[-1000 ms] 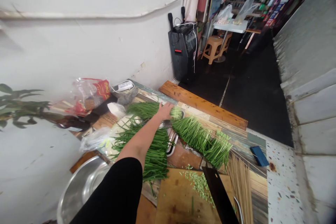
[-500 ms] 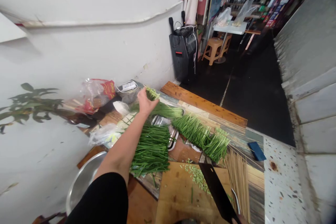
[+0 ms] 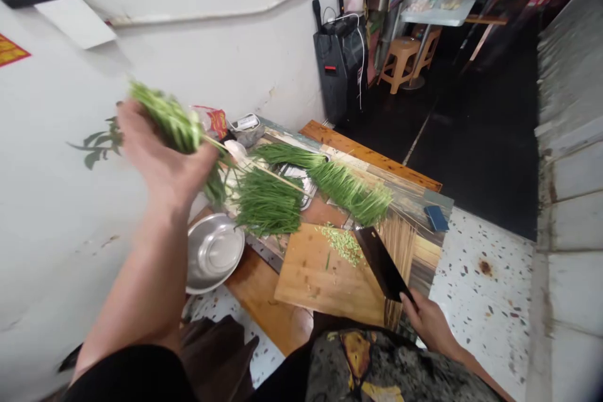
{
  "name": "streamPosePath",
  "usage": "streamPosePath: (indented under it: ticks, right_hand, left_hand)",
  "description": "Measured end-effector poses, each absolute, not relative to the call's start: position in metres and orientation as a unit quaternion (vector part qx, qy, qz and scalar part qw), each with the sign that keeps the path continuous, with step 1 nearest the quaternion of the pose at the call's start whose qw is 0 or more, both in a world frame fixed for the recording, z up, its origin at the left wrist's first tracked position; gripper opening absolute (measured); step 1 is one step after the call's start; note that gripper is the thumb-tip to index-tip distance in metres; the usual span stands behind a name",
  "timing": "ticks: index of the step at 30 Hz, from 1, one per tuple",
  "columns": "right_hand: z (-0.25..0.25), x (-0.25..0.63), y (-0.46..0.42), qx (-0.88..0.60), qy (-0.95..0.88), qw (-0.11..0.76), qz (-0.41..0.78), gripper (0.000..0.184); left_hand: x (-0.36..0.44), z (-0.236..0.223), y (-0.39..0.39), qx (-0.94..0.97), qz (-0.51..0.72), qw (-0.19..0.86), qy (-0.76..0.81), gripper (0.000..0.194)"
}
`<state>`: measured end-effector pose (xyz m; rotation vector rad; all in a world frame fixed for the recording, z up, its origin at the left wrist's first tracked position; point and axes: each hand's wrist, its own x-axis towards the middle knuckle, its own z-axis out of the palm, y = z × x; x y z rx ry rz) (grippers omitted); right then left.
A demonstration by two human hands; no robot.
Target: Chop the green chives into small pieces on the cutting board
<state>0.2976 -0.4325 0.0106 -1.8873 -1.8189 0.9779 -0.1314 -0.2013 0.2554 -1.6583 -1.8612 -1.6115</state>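
Note:
My left hand (image 3: pixel 162 160) is raised on the left, wrapped round a bunch of garlic chives (image 3: pixel 172 122) blurred by motion. A thin pale stick (image 3: pixel 257 166) juts from the bunch towards the right. My right hand (image 3: pixel 428 320) grips the handle of a dark cleaver (image 3: pixel 384 264), whose blade lies over the right edge of the wooden cutting board (image 3: pixel 306 276). Small chopped chive pieces (image 3: pixel 343 244) are scattered beside the blade. Behind the board lie a dark green pile of chives (image 3: pixel 268 201) and a row of lighter chive bunches (image 3: pixel 351 191).
A metal bowl (image 3: pixel 211 257) stands left of the board. Bamboo skewers (image 3: pixel 399 239) lie along its right side, with a blue block (image 3: pixel 436 218) beyond. A wooden bench (image 3: pixel 372 157) runs behind the table. Further back are a black speaker (image 3: pixel 342 69) and a plastic stool (image 3: pixel 399 63).
My left hand has lifted the chive bunch from the table's far side, bringing it up, left and nearer. The view has shifted, so my right hand on the cleaver now shows more fully.

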Motion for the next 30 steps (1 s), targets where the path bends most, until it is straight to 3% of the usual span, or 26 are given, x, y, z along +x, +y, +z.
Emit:
streamPosePath:
  ticks: [3,7,11,15,20,30]
  right_hand:
    - [0.014,0.310,-0.426,-0.667,-0.645,0.168,0.333,0.039]
    - [0.025,0.316,-0.407,-0.649,-0.679,0.137,0.315,0.038]
    - [0.042,0.300,-0.388,-0.626,-0.736,0.047,0.253,0.034]
    - [0.047,0.267,-0.380,-0.597,-0.770,-0.046,0.219,0.030]
    - [0.032,0.230,-0.379,-0.558,-0.791,-0.117,0.223,0.030]
    - [0.010,0.204,-0.364,-0.539,-0.789,-0.170,0.241,0.030]
  left_hand:
    - [-0.116,0.214,-0.255,-0.629,-0.385,0.060,-0.672,0.079]
    - [-0.085,0.114,-0.312,-0.628,-0.224,0.021,-0.745,0.077]
    - [-0.034,0.012,-0.352,-0.632,-0.081,-0.090,-0.766,0.066]
    - [0.011,-0.049,-0.366,-0.604,0.006,-0.170,-0.779,0.061]
    - [0.021,-0.076,-0.356,-0.590,0.014,-0.203,-0.782,0.073]
    - [0.006,-0.075,-0.351,-0.606,0.020,-0.282,-0.743,0.099]
